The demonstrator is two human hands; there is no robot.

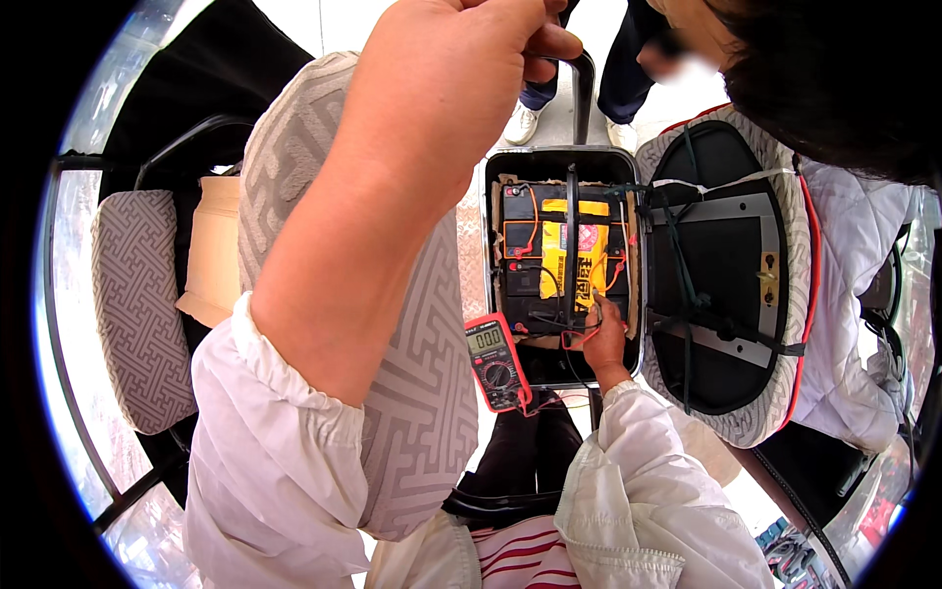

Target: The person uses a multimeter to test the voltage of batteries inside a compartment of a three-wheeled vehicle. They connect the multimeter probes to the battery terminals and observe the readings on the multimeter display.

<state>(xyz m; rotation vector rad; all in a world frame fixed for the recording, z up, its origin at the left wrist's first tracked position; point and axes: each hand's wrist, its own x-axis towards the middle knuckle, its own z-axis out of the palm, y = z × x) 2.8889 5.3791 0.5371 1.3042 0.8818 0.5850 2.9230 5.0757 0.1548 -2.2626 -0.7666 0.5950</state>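
Observation:
My left hand (pixel 461 34) reaches far forward, partly cut off by the top edge. Its fingers curl around the bent top of a black metal bar (pixel 583 98). Lower down, my right hand (pixel 607 339) is closed on a multimeter probe (pixel 579 340) at the near end of an open black box (pixel 638 353). Inside the box sit dark batteries (pixel 520 240) with red and black wires and a yellow label (pixel 555 257). A red multimeter (pixel 497 363) with a lit display leans at the box's near left corner. The probe's tip is too small to make out.
An upturned seat cushion (pixel 721 265) with a black underside lies right of the box. A grey patterned cushion (pixel 422 393) stands on the left, beside cardboard (pixel 211 250) and a patterned pad (pixel 145 309). Another person's head (pixel 834 88) leans in at upper right; someone's shoes (pixel 522 125) show beyond.

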